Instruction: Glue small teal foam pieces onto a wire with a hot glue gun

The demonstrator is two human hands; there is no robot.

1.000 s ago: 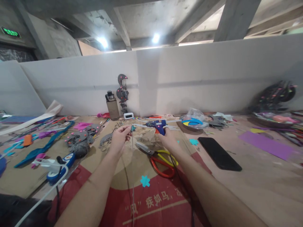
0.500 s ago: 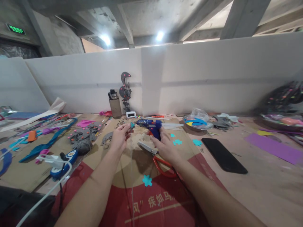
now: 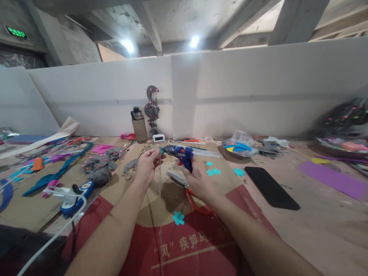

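Note:
My right hand (image 3: 198, 180) grips a blue glue gun (image 3: 179, 154) and holds it above the table, its nozzle pointing left. The nozzle tip sits right by a small teal foam piece (image 3: 161, 151) pinched in the fingers of my left hand (image 3: 147, 165). A thin clear string (image 3: 160, 199) hangs straight down from that pinch. Under my hands lie scissors (image 3: 192, 193) with red and yellow handles, on red and tan cardboard (image 3: 184, 241).
Teal foam flowers (image 3: 178, 218) lie on the cardboard, more (image 3: 213, 171) to the right of my hands. A black phone (image 3: 271, 182), a bowl of foam scraps (image 3: 238, 147), a water bottle (image 3: 138, 125), a power strip (image 3: 75, 194) and foam cut-outs (image 3: 54, 174) lie around.
My right hand lifted the glue gun off the table and swung it left, bringing the nozzle up to the teal piece in my left hand. The left hand barely moved.

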